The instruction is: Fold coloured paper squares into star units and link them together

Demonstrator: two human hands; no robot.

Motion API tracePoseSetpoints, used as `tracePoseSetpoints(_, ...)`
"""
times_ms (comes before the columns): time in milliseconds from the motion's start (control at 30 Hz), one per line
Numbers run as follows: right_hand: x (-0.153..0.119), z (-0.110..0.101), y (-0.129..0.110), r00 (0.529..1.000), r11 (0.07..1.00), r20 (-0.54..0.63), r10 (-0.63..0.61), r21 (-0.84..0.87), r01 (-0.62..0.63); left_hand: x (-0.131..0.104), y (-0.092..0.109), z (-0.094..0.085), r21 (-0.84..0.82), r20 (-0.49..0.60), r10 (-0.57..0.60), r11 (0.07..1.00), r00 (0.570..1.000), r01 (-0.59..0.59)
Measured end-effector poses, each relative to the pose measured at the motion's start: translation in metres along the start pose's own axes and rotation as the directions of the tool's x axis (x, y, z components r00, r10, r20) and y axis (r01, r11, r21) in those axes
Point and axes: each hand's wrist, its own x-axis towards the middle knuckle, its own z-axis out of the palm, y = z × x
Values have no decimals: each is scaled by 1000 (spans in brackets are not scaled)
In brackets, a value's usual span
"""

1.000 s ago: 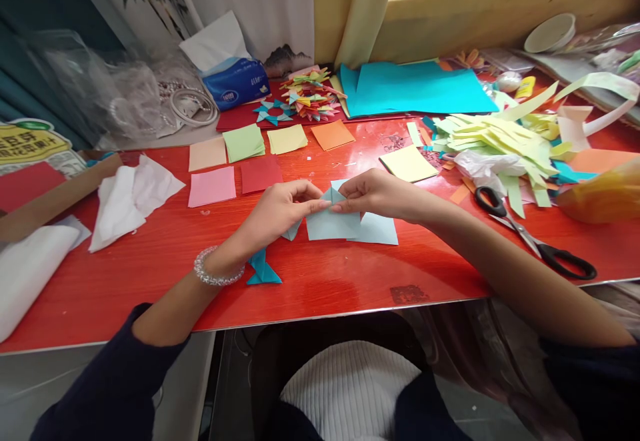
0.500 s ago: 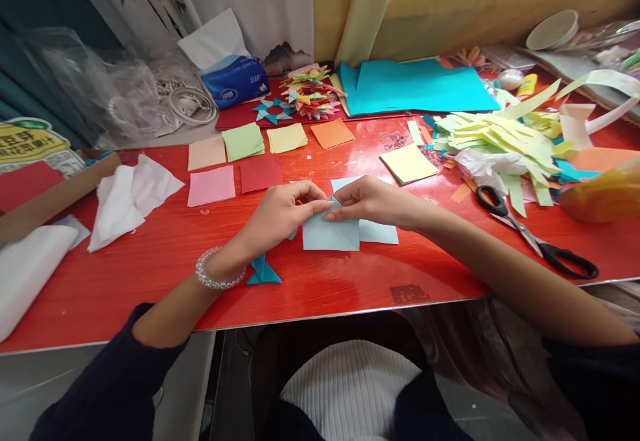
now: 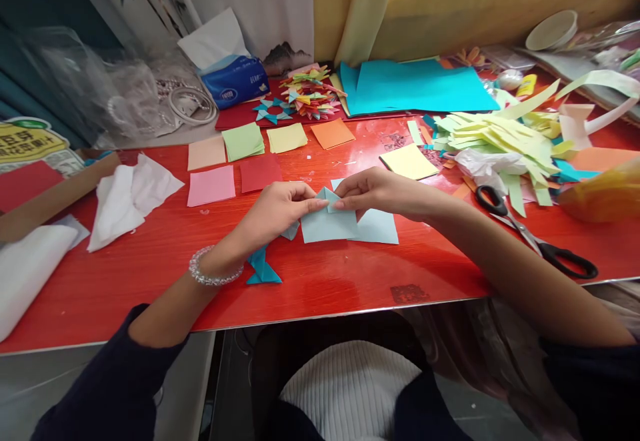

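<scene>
A light blue paper sheet (image 3: 327,226) has its top corners folded in to a small peak between my hands. My left hand (image 3: 283,211) pinches its upper left side, thumb on top. On the upper right, my right hand (image 3: 373,193) grips the same sheet between thumb and fingers. Beneath and to the right lies a light blue paper (image 3: 380,227), partly covered. Beside my left fingers sits a small folded light blue piece (image 3: 291,230), mostly hidden. A darker blue folded paper piece (image 3: 263,269) rests near my left wrist.
Square paper stacks lie behind, among them pink (image 3: 211,185), red (image 3: 260,173), orange (image 3: 333,133) and yellow (image 3: 409,162). Scissors (image 3: 533,237) lie at right near paper strips (image 3: 495,137). Crumpled tissue (image 3: 127,197) is at left. The red table's front edge (image 3: 340,312) runs close by.
The held sheet has tilted and risen slightly, and its folded peak now shows between the hands. My right hand has shifted up a little; both hands keep their grip.
</scene>
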Motion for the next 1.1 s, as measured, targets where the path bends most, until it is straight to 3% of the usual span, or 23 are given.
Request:
tracePoseSetpoints(100, 1, -2, 1, 998, 995, -62, -31, -98, 25, 0, -1, -1, 74, 30, 24, 997, 999, -27)
tracePoseSetpoints(200, 6, -4, 11, 997, 958, -71, -42, -286, 20, 2, -5, -3, 318, 26, 251, 916, 968, -246)
tracePoseSetpoints(267, 9, -2, 16, 993, 906, -99, -61, -422, 13, 4, -12, -6, 493, 40, 460, 763, 887, -418)
tracePoseSetpoints(333, 10, 2, 20, 986, 853, -134, -101, -522, 16, 6, -20, -9, 597, 146, 586, 590, 797, -544)
tracePoseSetpoints(433, 9, 8, 20, 982, 811, -137, -131, -585, 27, 7, -33, -13, 649, 315, 644, 390, 697, -653)
tracePoseSetpoints(500, 9, 11, 20, 982, 790, -138, -130, -613, 18, 7, -38, -14, 672, 348, 663, 316, 663, -669)
tracePoseSetpoints(600, 9, 8, 21, 971, 726, -148, -187, -686, 36, 6, -40, -15, 638, 386, 670, 303, 635, -708)
tracePoseSetpoints(667, 10, 5, 21, 952, 633, -107, -287, -767, 105, 4, -40, -15, 585, 411, 664, 333, 625, -739)
tracePoseSetpoints(800, 4, 4, 18, 902, 412, 176, -394, -844, 345, 0, -38, -18, 564, 434, 656, 337, 617, -754)
tracePoseSetpoints(900, -8, 8, 20, 849, 368, 321, -419, -795, 482, -2, -38, -21, 578, 476, 639, 292, 605, -763)
tracePoseSetpoints(1100, -20, 3, 37, 744, 225, 374, -554, -793, 567, -3, -40, -24, 581, 508, 648, 229, 568, -781)
